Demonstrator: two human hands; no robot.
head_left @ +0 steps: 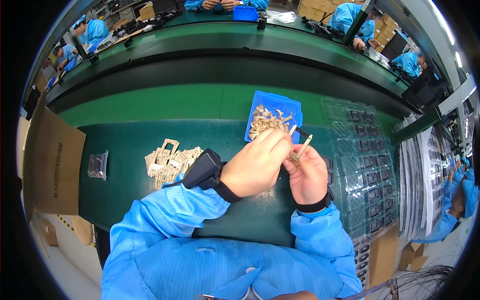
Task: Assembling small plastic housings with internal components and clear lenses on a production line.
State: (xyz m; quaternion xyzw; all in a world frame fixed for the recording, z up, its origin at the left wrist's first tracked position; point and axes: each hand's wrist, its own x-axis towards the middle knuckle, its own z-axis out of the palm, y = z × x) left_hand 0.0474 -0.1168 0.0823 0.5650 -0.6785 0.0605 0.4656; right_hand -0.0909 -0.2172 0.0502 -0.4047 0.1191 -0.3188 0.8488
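Observation:
My right hand (308, 175) is closed, pinching a small pale rectangular frame (304, 146) with a dark strip at its far end. My left hand (259, 164) meets it from the left, fingers pinched together at the frame's side; whatever is between those fingertips is hidden. Just beyond both hands stands a blue bin (299, 106) holding many curled tan strips (269, 120). Left of my left forearm lies a loose heap of similar pale frames (167, 162) on the dark green table mat (125, 200). Each wrist wears a black band, the left one with a black device (202, 167).
Clear plastic trays (367, 172) with black parts cover the right side of the table. A stack of white sheets (420, 180) stands beyond them. At left are a cardboard box (55, 160) and a small clear bag (97, 165). Co-workers in blue sit across the raised bench (225, 55).

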